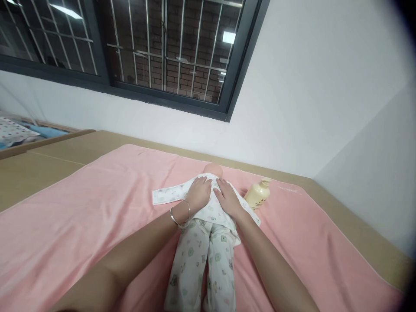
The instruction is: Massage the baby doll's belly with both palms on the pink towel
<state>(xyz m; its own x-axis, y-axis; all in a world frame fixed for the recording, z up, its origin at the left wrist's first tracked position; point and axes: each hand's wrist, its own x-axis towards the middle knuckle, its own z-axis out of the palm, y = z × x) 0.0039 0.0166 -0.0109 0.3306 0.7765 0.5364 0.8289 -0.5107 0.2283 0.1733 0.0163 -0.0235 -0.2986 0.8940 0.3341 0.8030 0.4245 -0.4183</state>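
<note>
A baby doll (212, 169) lies on a pink blanket (130, 182), its head pointing away from me. It wears a white patterned top (208, 213) and matching trousers (191, 255). My left hand (199, 193) rests flat on the left side of the doll's upper body, fingers stretched out, a silver bangle at the wrist. Flat on the right side of the top lies my right hand (228, 198), its fingers extended and the thumb apart. Both palms hide part of the top. Close to my right hand stands a pale yellow pump bottle (258, 195).
The blanket covers a tan surface (107, 141) that meets a white wall (276, 108). Above is a dark-framed window (169, 97) with metal bars behind it. A wooden edge (71, 135) and spotted fabric (14, 130) are at the far left.
</note>
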